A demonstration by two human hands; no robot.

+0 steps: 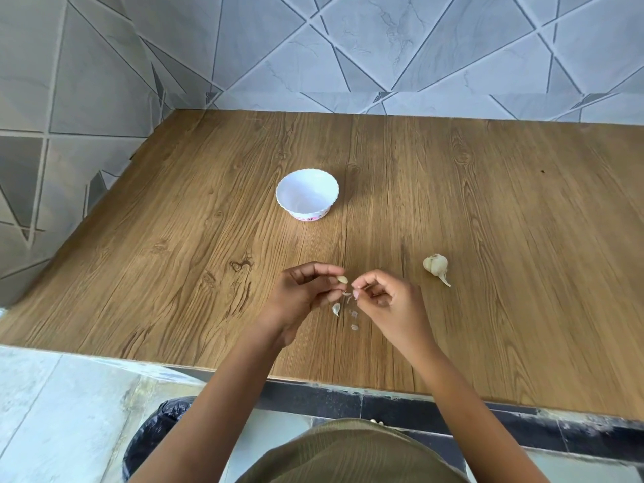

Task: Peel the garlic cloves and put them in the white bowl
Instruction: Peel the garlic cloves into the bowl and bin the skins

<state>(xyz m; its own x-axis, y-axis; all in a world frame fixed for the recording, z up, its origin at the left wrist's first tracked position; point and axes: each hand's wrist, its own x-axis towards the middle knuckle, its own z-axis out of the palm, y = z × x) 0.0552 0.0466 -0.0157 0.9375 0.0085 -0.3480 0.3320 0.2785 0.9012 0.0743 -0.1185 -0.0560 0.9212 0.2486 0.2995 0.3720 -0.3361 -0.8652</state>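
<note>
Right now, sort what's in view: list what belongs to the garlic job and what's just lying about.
Job: clove in left hand; skin pinched by right hand; bulb; bowl.
Lying about: peel scraps on table; bin bag below.

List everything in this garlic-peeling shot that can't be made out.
Garlic clove, head view: mostly covered by the left hand's fingers; how much skin remains is unclear.
The right hand pinches a pale scrap, too small to identify.
Garlic bulb: its far side faces away, so the cloves left cannot be counted.
Print low on the white bowl: too small to read.
</note>
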